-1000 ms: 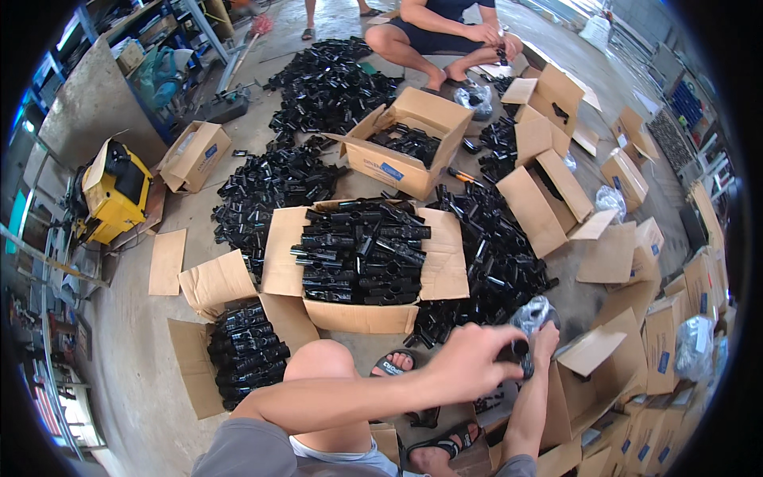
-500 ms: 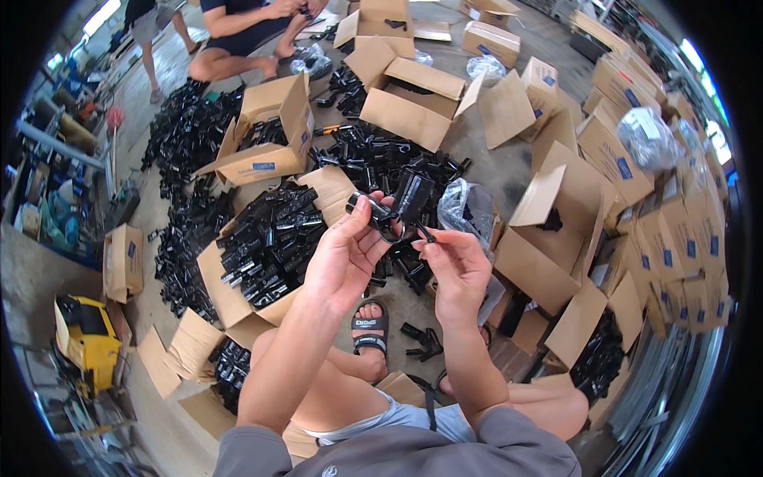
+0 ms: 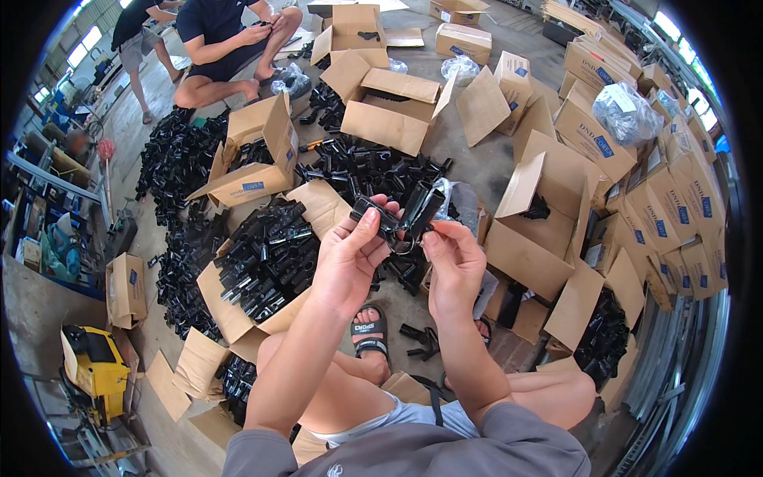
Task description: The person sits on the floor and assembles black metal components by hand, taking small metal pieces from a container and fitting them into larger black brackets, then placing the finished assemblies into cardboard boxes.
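Observation:
Above my lap, my left hand (image 3: 350, 246) is closed around a glossy black part (image 3: 420, 211) made of two joined sections. One section lies under my thumb; the other, a trough-shaped piece, stands up at a tilt to the right. A thin metal ring (image 3: 404, 247) hangs below the joint. Thumb and fingertips of my right hand (image 3: 455, 258) are pinched at the part's lower right edge, on a small dark piece mostly hidden by the fingers. Beyond the hands lies a heap of similar black parts (image 3: 362, 168), and an open carton (image 3: 224, 306) full of them sits to the left.
Open cartons (image 3: 528, 253) stand to the right and ahead, with stacked closed boxes (image 3: 664, 215) farther right. More black parts (image 3: 179, 159) cover the floor at left. A yellow machine (image 3: 99, 374) is at lower left. Two people (image 3: 230, 40) are at the far left, one seated.
The upright section has tilted, so its hollow side now shows. My right fingertips have come up against the part; the small black stick seen in them before is now mostly hidden.

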Tool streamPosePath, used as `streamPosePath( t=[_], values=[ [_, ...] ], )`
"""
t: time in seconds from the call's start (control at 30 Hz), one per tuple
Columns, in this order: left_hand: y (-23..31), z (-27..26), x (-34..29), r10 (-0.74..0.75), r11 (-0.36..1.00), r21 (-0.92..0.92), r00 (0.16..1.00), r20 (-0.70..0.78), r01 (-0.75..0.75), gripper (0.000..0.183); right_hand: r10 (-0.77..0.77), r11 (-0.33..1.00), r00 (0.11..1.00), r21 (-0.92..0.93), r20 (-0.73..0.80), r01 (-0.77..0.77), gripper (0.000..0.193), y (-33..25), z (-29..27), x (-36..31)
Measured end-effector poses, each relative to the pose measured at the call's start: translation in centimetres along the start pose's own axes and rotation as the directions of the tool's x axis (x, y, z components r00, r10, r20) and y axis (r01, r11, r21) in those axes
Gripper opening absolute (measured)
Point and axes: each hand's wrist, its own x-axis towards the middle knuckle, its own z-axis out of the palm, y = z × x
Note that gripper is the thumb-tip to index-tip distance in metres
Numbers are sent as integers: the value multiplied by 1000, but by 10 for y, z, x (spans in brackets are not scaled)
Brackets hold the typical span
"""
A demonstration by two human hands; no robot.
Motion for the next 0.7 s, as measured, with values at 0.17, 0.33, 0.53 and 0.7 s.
streamPosePath(
  t=[0.17, 0.33, 0.53, 0.7],
  values=[
    [-5, 10, -3, 236, 952, 195, 972, 16, -235, 38, 61, 997, 990, -29, -129, -66, 19, 4, -7, -5],
    [-11, 12, -5, 383, 854, 325, 914, 136, -406, 43, 271, 942, 953, 242, -139, -232, 16, 3, -9, -11],
    [-11, 15, -10, 366, 810, 413, 909, 199, -417, 45, 334, 894, 942, 331, -39, -303, 15, 9, -26, -10],
    [-10, 10, -11, 344, 794, 451, 913, 218, -407, 46, 316, 919, 948, 253, -14, -303, 14, 7, -26, -10]
  ],
)
